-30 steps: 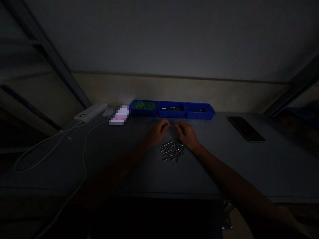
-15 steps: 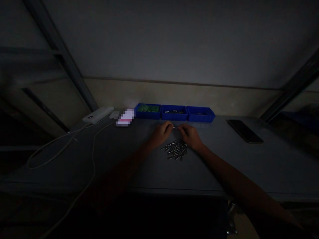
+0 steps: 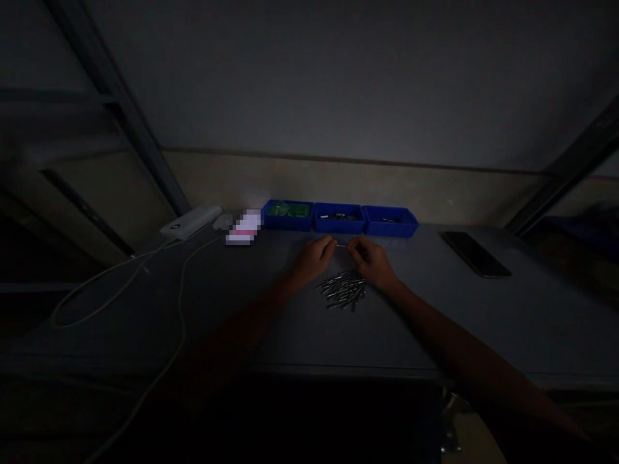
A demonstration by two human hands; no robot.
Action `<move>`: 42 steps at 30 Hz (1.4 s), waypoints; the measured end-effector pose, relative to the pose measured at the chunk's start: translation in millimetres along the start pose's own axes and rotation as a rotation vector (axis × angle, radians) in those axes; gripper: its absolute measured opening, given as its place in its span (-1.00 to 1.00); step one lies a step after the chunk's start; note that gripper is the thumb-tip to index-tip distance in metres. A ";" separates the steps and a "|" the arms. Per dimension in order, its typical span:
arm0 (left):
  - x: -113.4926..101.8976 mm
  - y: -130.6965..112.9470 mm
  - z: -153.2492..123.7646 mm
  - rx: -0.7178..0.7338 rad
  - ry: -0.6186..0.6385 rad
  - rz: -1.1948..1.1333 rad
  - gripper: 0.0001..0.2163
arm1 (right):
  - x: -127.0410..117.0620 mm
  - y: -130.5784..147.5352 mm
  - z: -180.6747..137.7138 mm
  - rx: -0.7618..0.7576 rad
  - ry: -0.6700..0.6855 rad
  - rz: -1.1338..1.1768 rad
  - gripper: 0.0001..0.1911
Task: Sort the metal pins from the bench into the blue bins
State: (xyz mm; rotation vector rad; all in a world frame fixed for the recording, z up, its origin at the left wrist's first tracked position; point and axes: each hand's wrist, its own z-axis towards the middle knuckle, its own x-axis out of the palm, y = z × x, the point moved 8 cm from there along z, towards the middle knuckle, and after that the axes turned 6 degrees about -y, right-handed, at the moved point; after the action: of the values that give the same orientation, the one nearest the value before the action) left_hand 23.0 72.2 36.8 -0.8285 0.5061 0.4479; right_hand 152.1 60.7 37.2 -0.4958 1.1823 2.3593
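Between my two hands is a thin, shiny metal rod (image 3: 341, 245), held just above the table. My left hand (image 3: 315, 256) pinches its left end between thumb and fingers. At its other end, my right hand (image 3: 371, 259) grips it with closed fingertips. A pile of slim metal rods (image 3: 342, 290) lies on the table just below my hands, nearer to me. The scene is dark, and the rod's finer detail cannot be made out.
Three blue bins stand along the wall: a left bin (image 3: 289, 223) with green contents, a middle bin (image 3: 339, 227) and a right bin (image 3: 391, 230) with small metal pieces. A dark phone (image 3: 476, 254) lies right; a lit, pixelated screen (image 3: 243, 228), white device (image 3: 191, 222) and cable (image 3: 182, 303) lie left.
My hands stay at nearly the same spot with the rod between them. The right hand's fingers have shifted slightly, and a bit more of the rod shows.
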 end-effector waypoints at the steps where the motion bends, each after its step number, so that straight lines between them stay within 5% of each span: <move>1: 0.6 0.5 -0.2 -0.006 0.005 -0.006 -0.70 | -0.4 1.4 0.0 -0.013 0.001 0.001 -0.82; 12: 1.9 -1.9 -2.3 -0.009 0.009 -0.098 -0.87 | -5.6 -2.0 1.3 -0.015 -0.006 -0.056 -0.71; 29: 1.3 1.0 0.3 -0.039 0.021 0.020 -0.75 | 0.9 -6.2 -0.2 -0.042 0.023 -0.206 -0.75; 35: 0.5 -2.0 -1.0 -0.011 -0.001 -0.082 -0.87 | -2.2 -12.8 2.4 -0.022 -0.026 -0.308 -0.79; 42: -0.7 1.4 0.1 0.001 0.001 -0.057 -0.90 | -3.2 -9.9 2.6 -0.023 0.005 -0.183 -0.76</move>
State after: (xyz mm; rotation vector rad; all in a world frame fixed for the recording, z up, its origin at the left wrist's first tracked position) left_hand 21.7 73.0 36.4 -0.8399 0.4823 0.3952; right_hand 159.8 67.4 33.8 -0.5925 1.0648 2.2187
